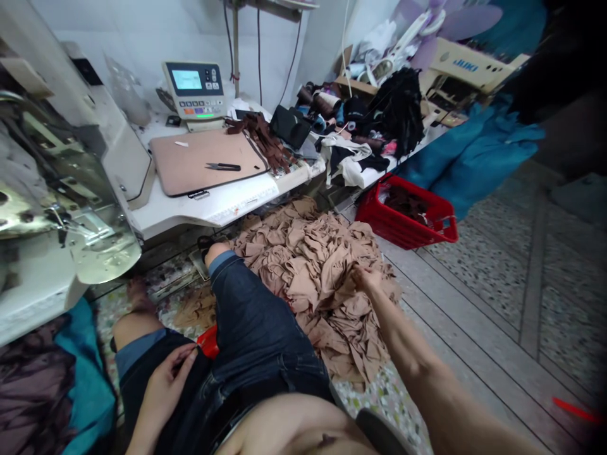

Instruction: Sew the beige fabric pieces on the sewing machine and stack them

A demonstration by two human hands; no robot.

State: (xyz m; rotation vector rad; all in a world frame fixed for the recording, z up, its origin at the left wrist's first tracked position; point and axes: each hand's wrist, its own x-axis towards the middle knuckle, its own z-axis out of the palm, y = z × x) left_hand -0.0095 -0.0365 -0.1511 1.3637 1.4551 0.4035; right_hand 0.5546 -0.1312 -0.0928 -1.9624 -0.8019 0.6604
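Note:
My right hand [367, 278] reaches down to a large pile of tan fabric pieces [303, 253] on the floor. Its fingers are closed on a tan fabric piece [348, 284] at the right of the heap. Over my thigh, in dark denim shorts [256, 309], rests my left hand [171, 376]. Its thumb and forefinger come together at the tips. Whatever lies between them, if anything, is too small and dark to make out.
A sewing machine [80, 208] stands at left on a white table [227, 212]. Thread snips [222, 167] lie on a tan pad [190, 151] before a control panel [194, 91]. A red basket [408, 230] sits right of the heap, near blue sacks [474, 155].

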